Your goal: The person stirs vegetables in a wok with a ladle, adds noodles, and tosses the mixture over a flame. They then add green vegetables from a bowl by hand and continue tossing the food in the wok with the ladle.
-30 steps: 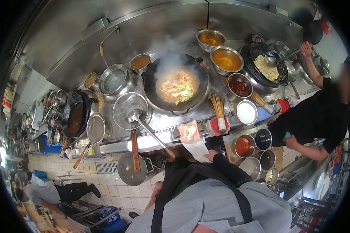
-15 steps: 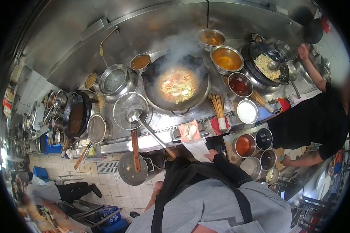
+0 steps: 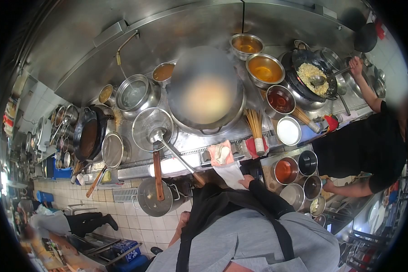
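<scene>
1. Here's your right hand (image 3: 246, 181), touching the lower corner of the white cloth (image 3: 230, 173); whether those fingers pinch or just rest, you can't tell from here.
2. The cloth lies forward and left of those fingers, at the counter's front edge, its long axis slanting from the pink cloth (image 3: 220, 153) back toward you. Right is the nearer hand!
3. Your left hand (image 3: 182, 221) hangs low beside the apron (image 3: 211, 204), finger state too hidden to call.
4. Textures now: limp, creased fabric; round wire-mesh strainer (image 3: 143, 128); smooth steel ladle (image 3: 172, 149); bristly, bundled bamboo brush (image 3: 254, 129).
</scene>
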